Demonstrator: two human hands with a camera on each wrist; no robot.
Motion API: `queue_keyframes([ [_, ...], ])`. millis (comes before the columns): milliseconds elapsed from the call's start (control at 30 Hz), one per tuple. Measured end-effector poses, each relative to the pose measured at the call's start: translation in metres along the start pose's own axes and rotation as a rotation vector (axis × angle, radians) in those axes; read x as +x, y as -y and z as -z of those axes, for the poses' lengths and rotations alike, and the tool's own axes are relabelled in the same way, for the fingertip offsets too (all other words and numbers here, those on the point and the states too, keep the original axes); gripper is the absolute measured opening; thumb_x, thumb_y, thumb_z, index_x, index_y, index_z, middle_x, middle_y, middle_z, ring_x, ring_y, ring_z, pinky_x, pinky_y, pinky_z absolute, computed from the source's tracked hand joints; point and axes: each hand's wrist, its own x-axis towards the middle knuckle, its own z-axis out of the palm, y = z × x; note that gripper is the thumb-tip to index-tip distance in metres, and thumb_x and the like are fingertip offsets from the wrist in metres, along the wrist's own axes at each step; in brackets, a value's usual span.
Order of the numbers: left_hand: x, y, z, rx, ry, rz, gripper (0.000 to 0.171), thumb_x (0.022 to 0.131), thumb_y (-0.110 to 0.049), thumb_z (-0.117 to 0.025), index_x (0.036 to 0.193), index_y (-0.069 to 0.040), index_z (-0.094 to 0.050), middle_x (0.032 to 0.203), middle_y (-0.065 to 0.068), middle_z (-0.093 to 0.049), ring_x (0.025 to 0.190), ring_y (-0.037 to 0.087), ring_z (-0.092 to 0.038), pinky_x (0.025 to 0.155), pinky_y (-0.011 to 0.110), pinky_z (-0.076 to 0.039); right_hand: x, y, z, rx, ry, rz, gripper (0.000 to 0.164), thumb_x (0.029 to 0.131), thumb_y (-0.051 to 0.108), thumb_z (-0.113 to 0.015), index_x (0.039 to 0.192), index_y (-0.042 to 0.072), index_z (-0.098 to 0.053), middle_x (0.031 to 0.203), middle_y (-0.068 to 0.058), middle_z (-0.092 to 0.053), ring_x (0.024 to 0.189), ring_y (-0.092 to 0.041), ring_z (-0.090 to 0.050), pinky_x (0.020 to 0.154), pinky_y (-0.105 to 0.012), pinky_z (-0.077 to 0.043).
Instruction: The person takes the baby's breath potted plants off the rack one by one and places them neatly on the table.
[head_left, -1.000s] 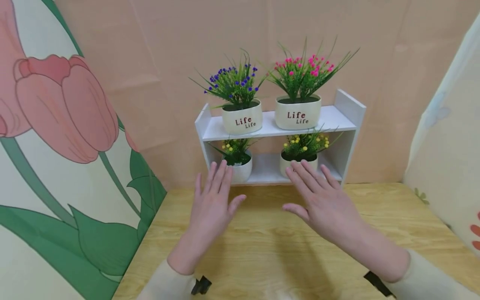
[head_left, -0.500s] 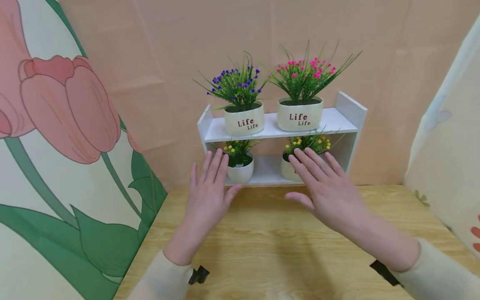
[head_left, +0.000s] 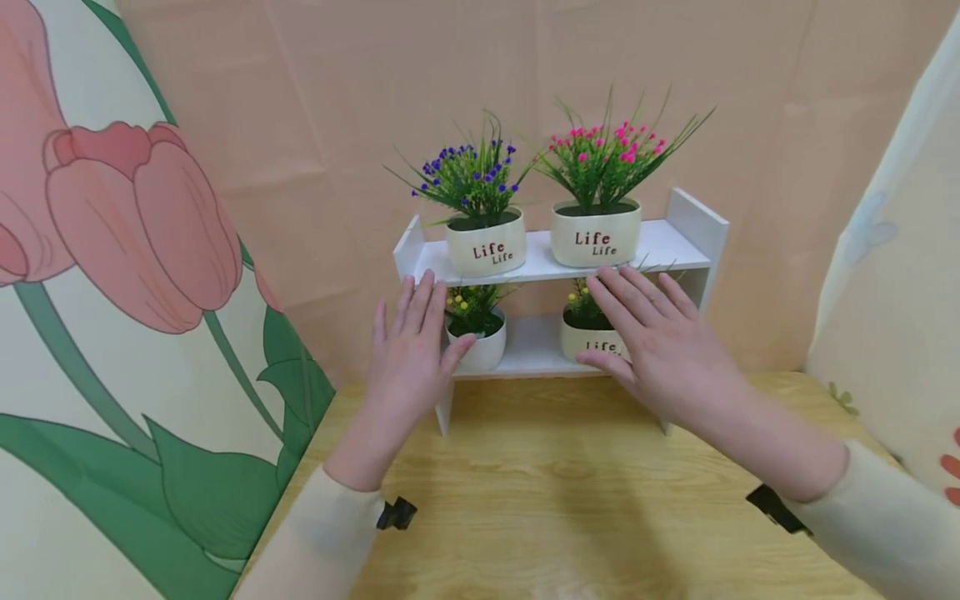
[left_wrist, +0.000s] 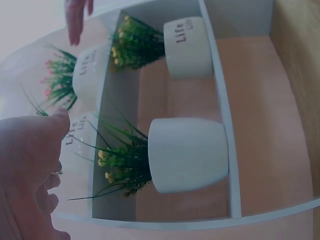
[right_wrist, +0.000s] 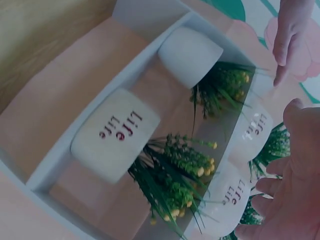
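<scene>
Just now the left hand (head_left: 405, 358) and right hand (head_left: 667, 350) have risen in view, fingers extended, gripping nothing, so no pot is carried. On the shelf (head_left: 678, 246), the purple-flowered pot (head_left: 487, 242) stands at the left hand's one o'clock, the pink-flowered pot (head_left: 596, 237) at the right's eleven.
</scene>
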Motion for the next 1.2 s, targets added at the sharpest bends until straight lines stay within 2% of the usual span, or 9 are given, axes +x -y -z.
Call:
queue_keyframes([
  [100, 0.009, 0.002, 0.0, -0.003, 0.015, 0.015, 0.085, 0.113, -0.064, -0.047, 0.176, -0.01, -0.026, 0.184, 0.008, -0.016, 0.17, 0.03, -0.005, 0.134, 0.064, -0.006, 0.006, -0.006, 0.005, -0.007, 0.028, -0.018, 0.092, 0.106, 0.054, -0.07, 0.174, 0.006, -0.031, 0.178, -0.017, -0.032, 0.165, -0.039, -0.026, 0.133, -0.063, -0.019],
  [267, 0.022, 0.005, -0.003, -0.015, 0.028, 0.021, 0.085, 0.114, -0.064, -0.045, 0.176, -0.01, -0.024, 0.184, 0.008, -0.017, 0.171, 0.029, -0.004, 0.135, 0.062, -0.007, 0.016, -0.018, 0.012, 0.008, 0.049, -0.048, 0.093, 0.105, 0.052, -0.072, 0.174, 0.006, -0.03, 0.178, -0.02, -0.03, 0.166, -0.041, -0.023, 0.133, -0.065, -0.017],
  [567, 0.035, 0.01, -0.006, -0.037, 0.048, 0.036, 0.084, 0.114, -0.061, -0.047, 0.177, -0.009, -0.023, 0.183, 0.011, -0.021, 0.17, 0.03, -0.006, 0.135, 0.061, -0.007, 0.034, -0.04, 0.018, 0.115, -0.012, -0.073, 0.09, 0.105, 0.041, -0.077, 0.172, -0.001, -0.032, 0.173, -0.029, -0.034, 0.161, -0.05, -0.028, 0.132, -0.065, -0.02],
  [700, 0.04, 0.013, -0.008, -0.03, 0.042, 0.024, 0.084, 0.114, -0.061, -0.048, 0.175, -0.007, -0.027, 0.181, 0.013, -0.026, 0.17, 0.032, -0.011, 0.134, 0.063, -0.012, 0.043, -0.049, 0.021, 0.139, -0.005, -0.126, 0.091, 0.108, 0.043, -0.074, 0.172, -0.002, -0.028, 0.174, -0.029, -0.032, 0.16, -0.053, -0.028, 0.129, -0.068, -0.024],
  [867, 0.046, 0.015, -0.009, -0.049, 0.053, 0.019, 0.083, 0.113, -0.06, -0.05, 0.173, -0.004, -0.032, 0.178, 0.017, -0.031, 0.168, 0.035, -0.017, 0.133, 0.063, -0.022, 0.056, -0.06, 0.022, 0.159, 0.019, -0.185, 0.093, 0.11, 0.047, -0.068, 0.172, -0.006, -0.023, 0.175, -0.032, -0.027, 0.16, -0.054, -0.025, 0.131, -0.066, -0.022],
  [1033, 0.051, 0.017, -0.009, -0.075, 0.091, 0.041, 0.083, 0.113, -0.06, -0.052, 0.171, -0.003, -0.036, 0.176, 0.018, -0.034, 0.166, 0.036, -0.024, 0.133, 0.058, -0.025, 0.067, -0.07, 0.024, 0.183, 0.09, -0.259, 0.097, 0.112, 0.057, -0.058, 0.172, -0.007, -0.017, 0.178, -0.031, -0.018, 0.162, -0.055, -0.018, 0.131, -0.067, -0.018],
  [1200, 0.053, 0.018, -0.008, -0.076, 0.106, 0.026, 0.082, 0.112, -0.059, -0.054, 0.169, -0.001, -0.04, 0.173, 0.018, -0.039, 0.162, 0.036, -0.033, 0.132, 0.054, -0.029, 0.074, -0.077, 0.025, 0.232, 0.161, -0.326, 0.104, 0.111, 0.067, -0.051, 0.174, -0.005, -0.009, 0.179, -0.032, -0.012, 0.163, -0.055, -0.014, 0.129, -0.071, -0.018],
])
